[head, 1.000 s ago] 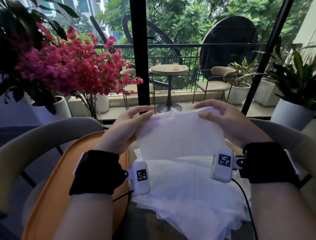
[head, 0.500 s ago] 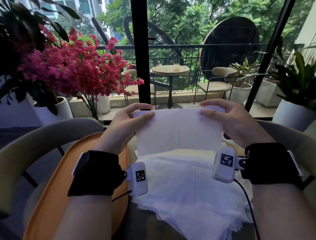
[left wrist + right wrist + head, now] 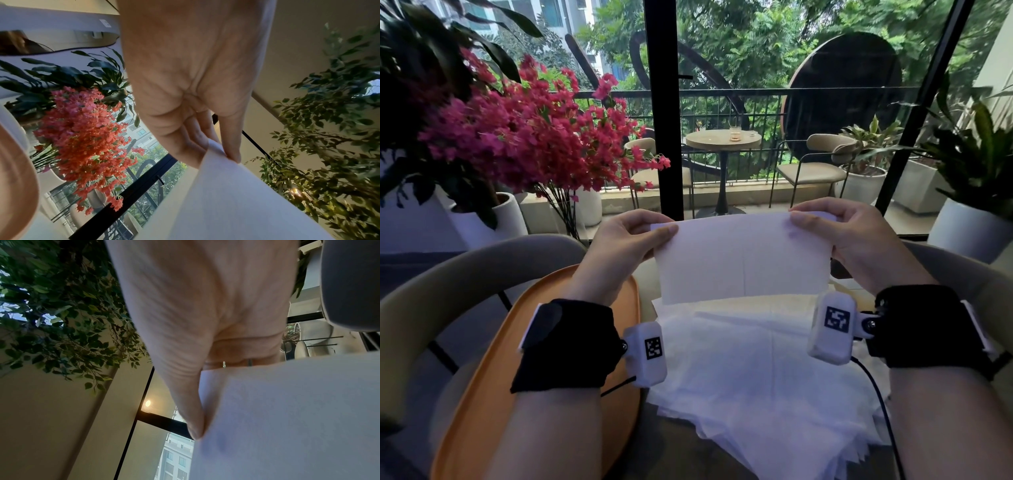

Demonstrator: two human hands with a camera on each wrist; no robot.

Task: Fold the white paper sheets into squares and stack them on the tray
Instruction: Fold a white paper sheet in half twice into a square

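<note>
1. Pinching the top corners of one white paper sheet (image 3: 743, 260): left hand (image 3: 619, 250) on its left corner, right hand (image 3: 856, 240) on its right.
2. Hanging taut above the loose pile (image 3: 756, 377), beside the orange tray (image 3: 482, 394).
3. Seemingly mid-fold, still a wide rectangle.
4. Next, probably: bringing corners together along the centre crease, then setting down on the tray.
</note>
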